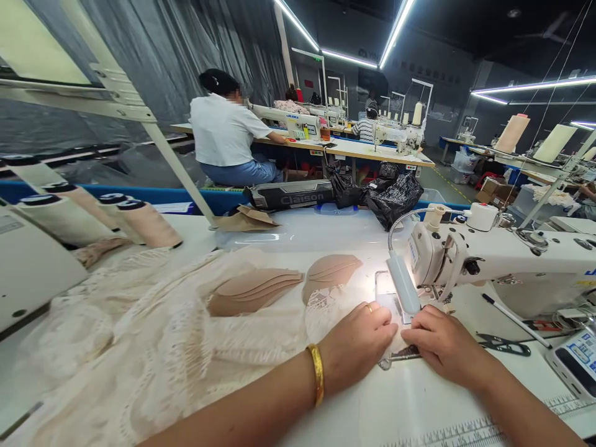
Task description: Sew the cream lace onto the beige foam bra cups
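Observation:
My left hand (356, 341), with a gold ring and a gold bangle, lies curled on cream lace fabric (153, 347) just left of the needle of a white sewing machine (493, 261). My right hand (442, 344) rests beside it, fingers bent down on the fabric edge under the machine's lamp (403, 282). A stack of tan bra cups (254, 290) and a single cup (330, 272) lie on the lace beyond my left hand. What the fingertips pinch is hidden.
Thread snips (503, 343) and a pen (512, 318) lie right of my hands. Thread cones (149, 223) stand at the left. Black plastic bags (391, 195) sit at the table's far edge. A person in a white shirt (223, 133) sews at the row ahead.

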Demonstrator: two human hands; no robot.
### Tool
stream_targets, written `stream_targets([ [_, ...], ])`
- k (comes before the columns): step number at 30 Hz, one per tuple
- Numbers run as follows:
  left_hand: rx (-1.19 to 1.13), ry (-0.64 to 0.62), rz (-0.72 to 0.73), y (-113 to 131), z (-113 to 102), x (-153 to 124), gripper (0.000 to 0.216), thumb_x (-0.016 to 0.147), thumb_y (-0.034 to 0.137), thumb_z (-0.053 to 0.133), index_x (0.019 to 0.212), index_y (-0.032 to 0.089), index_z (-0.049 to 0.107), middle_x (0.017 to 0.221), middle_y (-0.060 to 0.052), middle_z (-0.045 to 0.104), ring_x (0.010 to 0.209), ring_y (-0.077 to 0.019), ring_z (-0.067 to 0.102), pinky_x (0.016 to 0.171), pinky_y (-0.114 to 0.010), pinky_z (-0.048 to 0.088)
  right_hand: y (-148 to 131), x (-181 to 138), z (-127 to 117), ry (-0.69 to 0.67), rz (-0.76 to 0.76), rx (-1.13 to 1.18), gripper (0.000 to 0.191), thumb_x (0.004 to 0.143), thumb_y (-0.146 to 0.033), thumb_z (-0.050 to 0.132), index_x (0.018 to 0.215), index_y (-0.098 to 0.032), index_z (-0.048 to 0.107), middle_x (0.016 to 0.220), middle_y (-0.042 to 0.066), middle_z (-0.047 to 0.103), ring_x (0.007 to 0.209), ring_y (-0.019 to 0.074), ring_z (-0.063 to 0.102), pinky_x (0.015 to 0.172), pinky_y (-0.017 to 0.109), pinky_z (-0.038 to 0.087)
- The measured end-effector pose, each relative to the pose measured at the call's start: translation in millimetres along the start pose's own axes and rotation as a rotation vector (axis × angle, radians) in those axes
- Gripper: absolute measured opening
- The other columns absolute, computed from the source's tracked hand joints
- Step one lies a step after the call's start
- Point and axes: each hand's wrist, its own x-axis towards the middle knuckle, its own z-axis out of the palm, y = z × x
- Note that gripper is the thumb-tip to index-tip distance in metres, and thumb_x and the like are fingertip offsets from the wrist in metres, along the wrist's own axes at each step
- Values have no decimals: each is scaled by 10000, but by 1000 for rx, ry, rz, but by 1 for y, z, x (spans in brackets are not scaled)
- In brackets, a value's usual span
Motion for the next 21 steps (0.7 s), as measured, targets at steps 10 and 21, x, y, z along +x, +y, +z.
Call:
stream_targets([
  [10, -139, 75, 21, -4, 2, 4, 241, 1006, 134, 437, 807, 177, 566, 872, -53, 608, 738, -185, 524, 701, -331, 416, 0, 1, 7, 10, 68, 18, 346, 936, -45, 466, 1174, -236, 628, 930, 47, 623, 869, 227, 538, 698, 319, 436],
  [21, -103, 41, 131, -28, 10, 27, 272, 1022, 202, 415, 895, 181, 654, 905, -79, 681, 832, -223, 609, 790, -365, 477, 8, 0, 17, 86, 125, -105, 300, 959, -65, 465, 1150, -233, 625, 900, 55, 609, 793, 228, 571, 590, 309, 377],
])
